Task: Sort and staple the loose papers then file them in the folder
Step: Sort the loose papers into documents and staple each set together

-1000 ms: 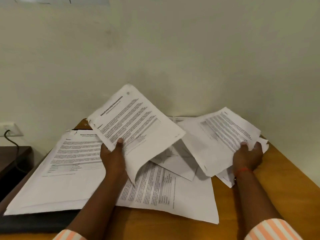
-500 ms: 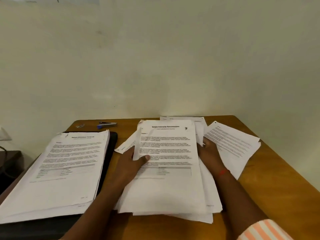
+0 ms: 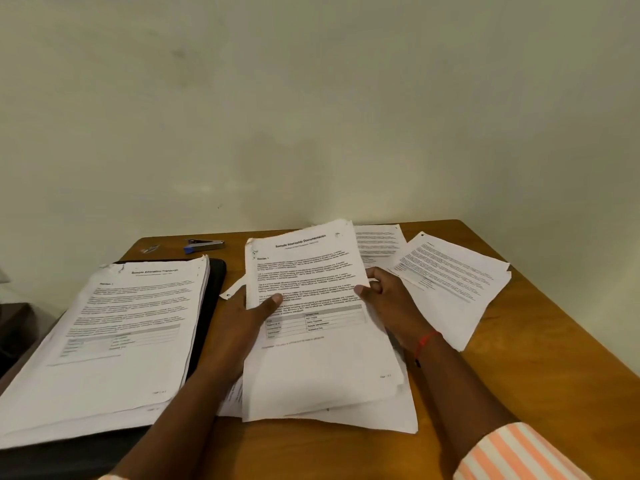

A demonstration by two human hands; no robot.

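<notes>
A stack of printed papers headed "Sample Internship Documentation" lies in the middle of the wooden table. My left hand grips its left edge, thumb on top. My right hand holds its right edge, thumb on the page and fingers curled behind. A second thick stack rests on a black folder at the left. Loose sheets lie spread at the right. A blue and silver stapler sits at the table's back left.
The table stands against a pale wall; its right edge runs diagonally from the back corner toward me. A small metal object lies left of the stapler. A dark piece of furniture stands lower at the far left.
A second ago both hands held separate sheets lifted apart. They came together on the middle stack, and the top pages are now raised slightly between both hands.
</notes>
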